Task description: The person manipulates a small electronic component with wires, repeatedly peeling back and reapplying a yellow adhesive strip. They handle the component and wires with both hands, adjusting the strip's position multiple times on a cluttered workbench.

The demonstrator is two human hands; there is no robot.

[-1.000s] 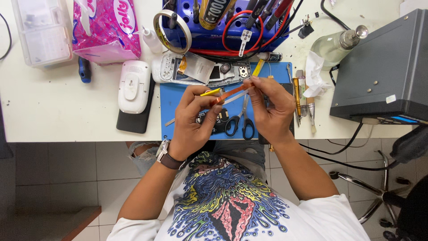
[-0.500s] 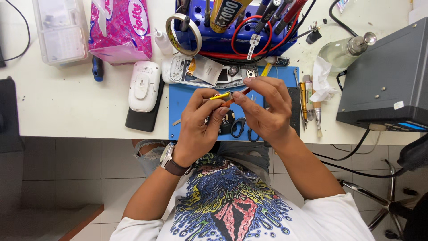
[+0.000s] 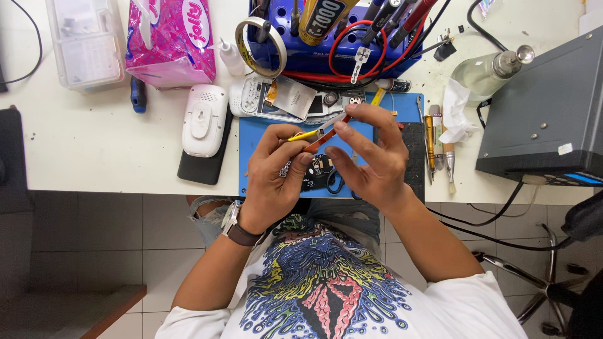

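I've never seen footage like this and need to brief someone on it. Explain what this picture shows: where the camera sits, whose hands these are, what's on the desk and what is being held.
There is no machine here. The camera is worn on a person's head and looks straight down, so you see their own chest, arms and two bare hands.

The left hand, with a watch at the wrist, and the right hand meet over a blue work mat on a white desk. Between their fingertips they hold a thin orange tool and a yellow-handled one; what exactly these are is too small to tell.

Around them lie an opened phone, a white device on a dark slab, a pink tissue pack, a clear plastic box, a blue tool holder, a glass bottle and a grey box-shaped unit.
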